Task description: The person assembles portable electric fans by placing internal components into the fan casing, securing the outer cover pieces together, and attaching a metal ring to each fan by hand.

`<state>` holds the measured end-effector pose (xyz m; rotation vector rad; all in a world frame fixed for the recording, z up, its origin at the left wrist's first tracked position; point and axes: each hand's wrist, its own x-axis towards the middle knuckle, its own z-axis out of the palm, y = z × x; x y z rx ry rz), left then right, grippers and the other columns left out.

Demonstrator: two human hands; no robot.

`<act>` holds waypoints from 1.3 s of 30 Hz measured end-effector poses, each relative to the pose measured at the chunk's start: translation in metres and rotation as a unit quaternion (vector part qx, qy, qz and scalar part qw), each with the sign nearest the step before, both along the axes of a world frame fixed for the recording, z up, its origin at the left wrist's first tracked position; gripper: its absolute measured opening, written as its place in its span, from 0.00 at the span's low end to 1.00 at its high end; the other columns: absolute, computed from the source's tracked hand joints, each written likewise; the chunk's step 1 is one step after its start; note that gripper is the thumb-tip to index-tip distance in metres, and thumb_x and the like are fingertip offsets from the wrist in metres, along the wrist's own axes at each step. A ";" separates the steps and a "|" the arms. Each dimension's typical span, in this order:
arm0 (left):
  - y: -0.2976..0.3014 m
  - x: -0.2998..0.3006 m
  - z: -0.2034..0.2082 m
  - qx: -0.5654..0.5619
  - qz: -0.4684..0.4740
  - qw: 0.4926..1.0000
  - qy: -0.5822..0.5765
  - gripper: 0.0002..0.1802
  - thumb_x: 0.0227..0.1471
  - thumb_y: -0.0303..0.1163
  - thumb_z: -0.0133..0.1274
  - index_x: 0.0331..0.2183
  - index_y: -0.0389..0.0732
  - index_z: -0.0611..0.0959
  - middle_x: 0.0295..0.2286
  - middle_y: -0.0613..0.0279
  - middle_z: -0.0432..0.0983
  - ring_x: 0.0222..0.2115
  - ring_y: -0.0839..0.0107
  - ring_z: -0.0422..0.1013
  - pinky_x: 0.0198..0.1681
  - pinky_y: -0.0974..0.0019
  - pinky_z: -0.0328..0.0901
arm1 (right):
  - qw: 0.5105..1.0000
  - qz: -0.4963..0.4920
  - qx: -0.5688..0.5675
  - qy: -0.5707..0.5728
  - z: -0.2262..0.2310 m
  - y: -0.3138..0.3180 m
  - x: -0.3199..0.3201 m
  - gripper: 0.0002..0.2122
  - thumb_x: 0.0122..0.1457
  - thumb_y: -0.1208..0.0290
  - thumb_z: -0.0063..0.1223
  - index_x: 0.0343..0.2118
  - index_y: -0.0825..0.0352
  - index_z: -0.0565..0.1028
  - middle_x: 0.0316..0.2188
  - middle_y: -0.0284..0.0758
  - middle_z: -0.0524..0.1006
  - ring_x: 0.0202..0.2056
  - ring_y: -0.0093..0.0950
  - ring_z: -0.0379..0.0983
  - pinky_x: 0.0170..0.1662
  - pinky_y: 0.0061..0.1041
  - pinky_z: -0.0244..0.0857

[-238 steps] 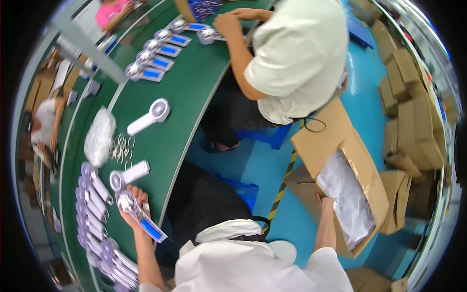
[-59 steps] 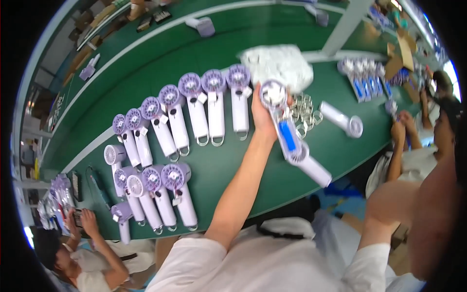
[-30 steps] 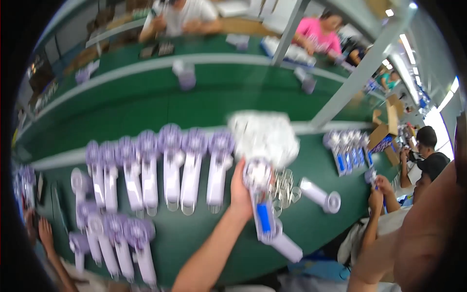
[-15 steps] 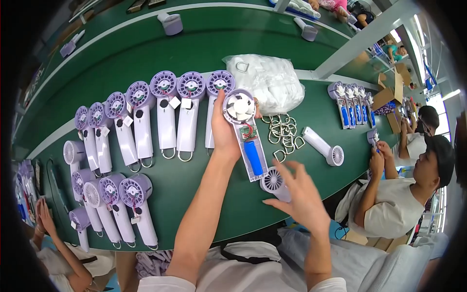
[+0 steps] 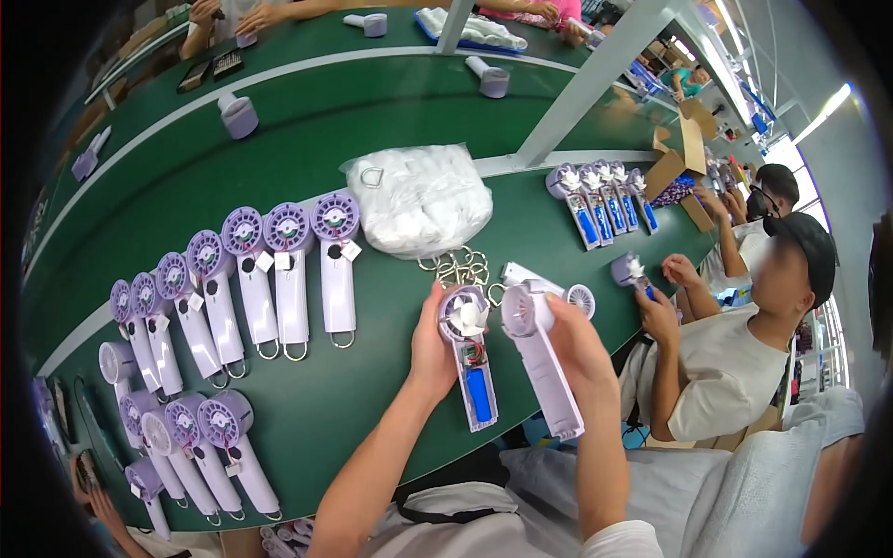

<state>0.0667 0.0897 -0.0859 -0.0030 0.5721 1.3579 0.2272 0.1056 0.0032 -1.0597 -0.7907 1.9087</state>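
My left hand [image 5: 432, 342] is closed around an open purple handheld fan body [image 5: 479, 363], gripping it near its round head. Inside it are white fan blades, a small circuit board with red wires and a blue battery. Beside it, my right hand [image 5: 584, 349] holds an empty purple fan casing half [image 5: 549, 372] by its head end, hollow side showing. The two parts are apart, both above the table's near edge. Behind them lies another fan casing half [image 5: 580, 299] with a round grille, partly hidden by my right hand and its casing. Loose metal D-rings [image 5: 458, 267] lie beyond my left hand.
A clear bag of white parts [image 5: 423, 205] sits behind the rings. Rows of purple fan casings [image 5: 263, 307] cover the left side. Several open fan bodies with batteries [image 5: 600, 209] lie at the far right. A co-worker [image 5: 735, 353] sits at right, holding a fan body.
My right hand has picked up the casing half from the table and raised it beside the fan body. The fan body in my left hand is nearer to me. The whole view has shifted.
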 end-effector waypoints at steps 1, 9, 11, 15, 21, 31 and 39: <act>0.001 0.000 0.001 0.004 -0.008 1.000 0.004 0.28 0.61 0.55 0.35 0.34 0.41 0.79 0.28 0.62 0.78 0.29 0.70 0.73 0.35 0.66 0.67 | 1.000 -0.006 -0.007 0.005 -0.002 0.002 -0.002 0.15 0.62 0.66 0.48 0.48 0.71 0.71 0.44 0.35 0.76 0.45 0.26 0.72 0.49 0.28 0.66; -0.002 0.003 0.006 0.043 0.016 0.999 0.029 0.23 0.62 0.51 0.41 0.42 0.40 0.75 0.35 0.63 0.76 0.37 0.73 0.72 0.43 0.67 0.65 | 0.904 0.016 0.258 -0.339 0.005 -0.008 -0.021 0.24 0.54 0.68 0.61 0.51 0.74 0.68 0.40 0.36 0.75 0.33 0.20 0.72 0.34 0.20 0.66; -0.004 0.003 0.007 0.048 0.013 0.998 0.040 0.23 0.63 0.50 0.40 0.42 0.40 0.75 0.35 0.63 0.76 0.38 0.74 0.71 0.45 0.68 0.65 | 0.840 0.033 0.345 -0.419 0.008 -0.013 -0.029 0.28 0.50 0.65 0.66 0.51 0.73 0.69 0.40 0.38 0.73 0.32 0.21 0.71 0.34 0.19 0.66; -0.005 0.004 0.003 0.054 0.006 0.996 0.065 0.23 0.63 0.49 0.38 0.43 0.40 0.75 0.37 0.63 0.75 0.38 0.75 0.71 0.45 0.69 0.64 | 0.811 0.044 0.361 -0.458 0.016 -0.017 -0.041 0.28 0.49 0.64 0.66 0.50 0.73 0.69 0.38 0.37 0.72 0.30 0.22 0.69 0.33 0.20 0.65; -0.005 0.004 0.009 0.044 0.014 0.996 0.077 0.23 0.63 0.49 0.39 0.43 0.39 0.75 0.37 0.63 0.74 0.38 0.75 0.70 0.45 0.69 0.64 | 0.770 0.056 0.384 -0.506 0.023 -0.022 -0.043 0.28 0.47 0.67 0.67 0.50 0.72 0.70 0.37 0.34 0.72 0.28 0.20 0.68 0.33 0.19 0.64; -0.006 0.005 0.005 0.072 0.016 0.993 0.095 0.23 0.63 0.49 0.39 0.44 0.38 0.74 0.37 0.62 0.74 0.38 0.75 0.71 0.45 0.69 0.64 | 0.785 0.058 0.379 -0.487 0.026 -0.024 -0.041 0.28 0.46 0.66 0.67 0.51 0.70 0.70 0.35 0.34 0.71 0.29 0.22 0.68 0.34 0.21 0.65; -0.007 0.005 0.009 0.088 0.030 0.988 0.120 0.22 0.63 0.48 0.38 0.43 0.39 0.74 0.38 0.61 0.73 0.39 0.75 0.71 0.46 0.70 0.64 | 0.768 0.082 0.387 -0.504 0.032 -0.023 -0.038 0.29 0.47 0.62 0.67 0.50 0.72 0.70 0.38 0.39 0.72 0.30 0.28 0.73 0.34 0.26 0.69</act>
